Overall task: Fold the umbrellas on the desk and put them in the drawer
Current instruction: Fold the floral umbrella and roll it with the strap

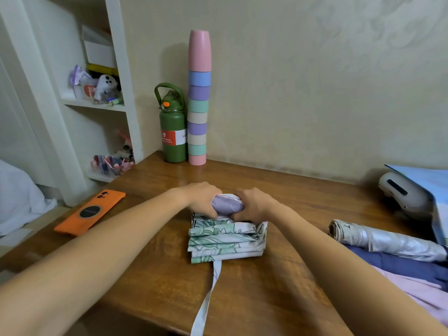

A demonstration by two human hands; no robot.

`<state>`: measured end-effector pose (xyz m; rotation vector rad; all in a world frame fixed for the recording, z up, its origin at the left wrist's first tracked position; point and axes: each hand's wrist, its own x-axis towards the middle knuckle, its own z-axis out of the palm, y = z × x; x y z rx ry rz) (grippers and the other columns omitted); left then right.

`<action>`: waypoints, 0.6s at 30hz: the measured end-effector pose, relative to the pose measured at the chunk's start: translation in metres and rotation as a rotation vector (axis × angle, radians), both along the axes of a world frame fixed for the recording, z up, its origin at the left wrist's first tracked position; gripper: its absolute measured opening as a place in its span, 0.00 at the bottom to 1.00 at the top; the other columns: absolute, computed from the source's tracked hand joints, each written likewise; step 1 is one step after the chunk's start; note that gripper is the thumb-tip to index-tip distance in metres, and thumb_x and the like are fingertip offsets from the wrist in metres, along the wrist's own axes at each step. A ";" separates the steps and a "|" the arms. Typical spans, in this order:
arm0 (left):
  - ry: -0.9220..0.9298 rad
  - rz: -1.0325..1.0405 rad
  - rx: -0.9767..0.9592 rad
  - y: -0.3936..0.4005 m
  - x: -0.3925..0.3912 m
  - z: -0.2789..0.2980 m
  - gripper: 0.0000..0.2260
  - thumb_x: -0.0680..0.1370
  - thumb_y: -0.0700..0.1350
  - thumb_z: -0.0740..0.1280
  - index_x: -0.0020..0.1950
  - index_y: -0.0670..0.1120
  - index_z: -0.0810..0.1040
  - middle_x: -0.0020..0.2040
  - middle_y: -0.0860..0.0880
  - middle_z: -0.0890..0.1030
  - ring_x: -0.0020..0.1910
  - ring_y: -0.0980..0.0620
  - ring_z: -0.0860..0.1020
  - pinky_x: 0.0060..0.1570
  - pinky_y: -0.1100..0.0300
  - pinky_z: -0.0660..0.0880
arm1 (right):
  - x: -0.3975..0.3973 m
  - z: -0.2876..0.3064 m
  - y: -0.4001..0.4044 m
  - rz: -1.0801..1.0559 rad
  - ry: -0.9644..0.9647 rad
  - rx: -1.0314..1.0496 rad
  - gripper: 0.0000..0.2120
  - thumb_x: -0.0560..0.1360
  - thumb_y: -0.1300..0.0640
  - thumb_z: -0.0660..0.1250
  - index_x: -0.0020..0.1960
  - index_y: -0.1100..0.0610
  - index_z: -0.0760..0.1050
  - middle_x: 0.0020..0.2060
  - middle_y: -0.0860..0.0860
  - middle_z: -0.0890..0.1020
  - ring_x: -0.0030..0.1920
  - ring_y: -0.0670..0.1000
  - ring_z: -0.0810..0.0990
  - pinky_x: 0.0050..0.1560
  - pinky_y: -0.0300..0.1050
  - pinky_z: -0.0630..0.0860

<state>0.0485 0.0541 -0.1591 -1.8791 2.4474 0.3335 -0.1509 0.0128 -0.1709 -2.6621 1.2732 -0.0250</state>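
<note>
A white umbrella with a green leaf print lies partly folded in pleats at the middle of the wooden desk. Its strap trails toward me over the front edge. My left hand and my right hand grip its far, lilac end from either side, fingers curled round it. A silver folded umbrella lies at the right on top of navy and pink umbrella fabric. No drawer is in view.
An orange phone lies at the desk's left. A green bottle and a tall stack of coloured cups stand at the back by the wall. A white device and a blue folder sit far right. Shelves stand left.
</note>
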 end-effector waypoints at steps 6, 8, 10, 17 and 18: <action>-0.058 0.035 -0.059 -0.007 0.004 -0.016 0.23 0.71 0.60 0.75 0.60 0.51 0.75 0.56 0.50 0.75 0.57 0.47 0.73 0.55 0.48 0.72 | -0.002 -0.011 0.000 0.077 -0.029 -0.123 0.23 0.73 0.42 0.73 0.56 0.53 0.67 0.54 0.54 0.78 0.52 0.58 0.78 0.47 0.51 0.73; -0.110 0.056 -0.114 -0.009 0.008 -0.017 0.32 0.71 0.63 0.74 0.71 0.55 0.69 0.63 0.50 0.71 0.65 0.48 0.67 0.63 0.47 0.65 | -0.001 -0.017 -0.004 0.068 -0.031 -0.135 0.22 0.75 0.43 0.72 0.60 0.55 0.68 0.56 0.55 0.78 0.54 0.60 0.78 0.48 0.52 0.74; -0.101 0.048 -0.196 -0.009 0.011 -0.018 0.36 0.72 0.63 0.74 0.76 0.57 0.64 0.68 0.50 0.67 0.70 0.48 0.63 0.66 0.47 0.61 | 0.000 -0.024 -0.008 0.047 -0.026 -0.128 0.21 0.78 0.44 0.70 0.61 0.56 0.67 0.58 0.57 0.78 0.56 0.61 0.78 0.48 0.52 0.73; 0.096 -0.230 -0.272 0.028 -0.003 -0.006 0.31 0.75 0.69 0.69 0.73 0.60 0.64 0.66 0.55 0.63 0.66 0.56 0.61 0.66 0.53 0.63 | 0.004 -0.028 -0.019 -0.099 -0.039 -0.161 0.20 0.80 0.44 0.66 0.65 0.55 0.68 0.61 0.57 0.77 0.60 0.61 0.77 0.54 0.54 0.72; 0.097 -0.242 -0.191 0.032 -0.003 -0.007 0.34 0.72 0.70 0.71 0.72 0.61 0.63 0.67 0.57 0.63 0.67 0.57 0.61 0.66 0.54 0.62 | 0.005 -0.029 -0.020 -0.122 -0.037 -0.169 0.21 0.80 0.43 0.66 0.65 0.55 0.68 0.61 0.57 0.77 0.60 0.61 0.77 0.53 0.54 0.72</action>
